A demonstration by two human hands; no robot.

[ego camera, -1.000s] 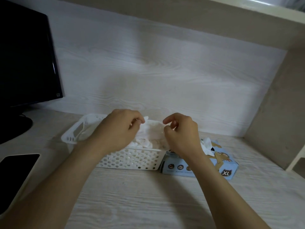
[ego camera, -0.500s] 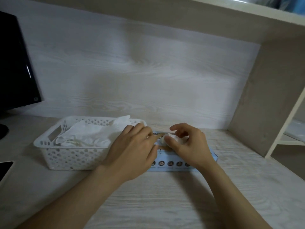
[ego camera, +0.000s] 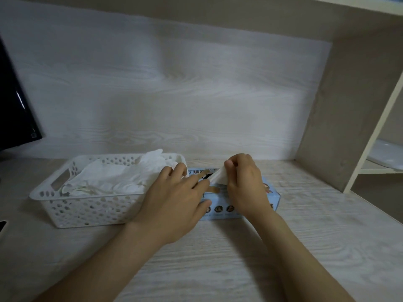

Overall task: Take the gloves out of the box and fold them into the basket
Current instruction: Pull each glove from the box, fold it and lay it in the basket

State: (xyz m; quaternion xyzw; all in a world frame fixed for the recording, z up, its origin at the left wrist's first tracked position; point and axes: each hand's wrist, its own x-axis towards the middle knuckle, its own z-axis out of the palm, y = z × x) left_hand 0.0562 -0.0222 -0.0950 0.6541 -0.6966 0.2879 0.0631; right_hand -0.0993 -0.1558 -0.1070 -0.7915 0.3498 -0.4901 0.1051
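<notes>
Both hands have shifted from the basket (ego camera: 87, 209) to the box (ego camera: 226, 214): the right hand (ego camera: 245, 185) pinches a fresh glove (ego camera: 219, 178) partly out of its slot, and the left hand (ego camera: 174, 201) presses flat-fingered on top. Folded gloves (ego camera: 113, 180) already lie in the basket; this one awaits folding.

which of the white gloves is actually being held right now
The glove at the opening of the blue box, pinched by the right hand; the other gloves lie loose in the white basket.

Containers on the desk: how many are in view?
2. The white basket stands left, holding gloves; the blue glove box lies just right of it, a glove pinched above it. None seems hidden.
</notes>
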